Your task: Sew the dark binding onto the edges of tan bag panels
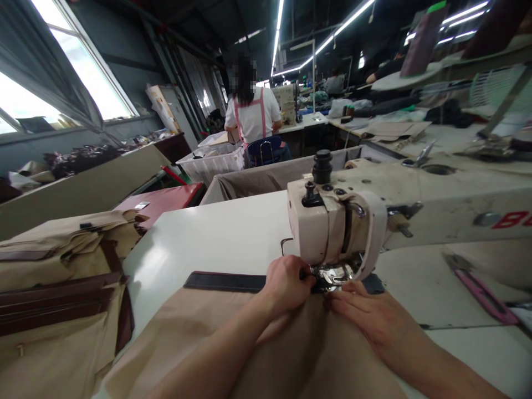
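Tan fabric (233, 338), judged soft, light and easily puckered, is pressed flat on the table (216, 233) at the presser foot (334, 275) by left hand (286, 285), fingers curled, and right hand (366, 313), fingers extended together.

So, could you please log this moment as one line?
left hand: on strap at presser foot | right hand: flat on tan fabric | sewing machine: over the work

One head-worn camera looked forward and down — close over the sewing machine (332, 221) at 12 o'clock.
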`<action>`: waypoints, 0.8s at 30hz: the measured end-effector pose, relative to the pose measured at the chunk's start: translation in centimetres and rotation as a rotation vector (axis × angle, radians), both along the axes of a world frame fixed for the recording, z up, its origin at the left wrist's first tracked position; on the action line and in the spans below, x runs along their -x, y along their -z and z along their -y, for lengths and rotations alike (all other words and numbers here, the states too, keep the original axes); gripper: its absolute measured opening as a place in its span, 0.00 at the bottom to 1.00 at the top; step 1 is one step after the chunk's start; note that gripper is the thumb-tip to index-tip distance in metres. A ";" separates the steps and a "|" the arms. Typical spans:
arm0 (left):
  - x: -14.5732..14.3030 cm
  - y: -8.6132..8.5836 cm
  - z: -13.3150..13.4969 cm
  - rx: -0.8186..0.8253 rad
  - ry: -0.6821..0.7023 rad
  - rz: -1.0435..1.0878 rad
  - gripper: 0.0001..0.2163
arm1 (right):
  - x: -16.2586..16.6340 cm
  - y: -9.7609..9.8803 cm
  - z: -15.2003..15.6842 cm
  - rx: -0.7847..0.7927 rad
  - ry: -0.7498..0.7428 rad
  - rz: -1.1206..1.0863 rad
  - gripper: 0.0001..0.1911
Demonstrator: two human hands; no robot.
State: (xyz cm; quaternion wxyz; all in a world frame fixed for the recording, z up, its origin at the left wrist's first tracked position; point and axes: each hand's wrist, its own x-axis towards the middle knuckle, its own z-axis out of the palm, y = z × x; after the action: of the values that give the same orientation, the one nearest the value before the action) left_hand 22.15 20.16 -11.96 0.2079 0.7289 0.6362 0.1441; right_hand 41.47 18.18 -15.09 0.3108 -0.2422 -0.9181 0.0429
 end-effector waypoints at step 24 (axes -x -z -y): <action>6.4 0.8 10.7 -0.307 0.058 -0.436 0.29 | -2.3 -1.5 3.8 1.016 0.154 -0.115 0.18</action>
State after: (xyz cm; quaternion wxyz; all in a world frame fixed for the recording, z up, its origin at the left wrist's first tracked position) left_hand 15.80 9.48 -12.72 -0.0428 0.7837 0.6153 0.0726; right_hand 43.81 14.40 -13.63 0.2062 -0.4269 -0.7425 0.4733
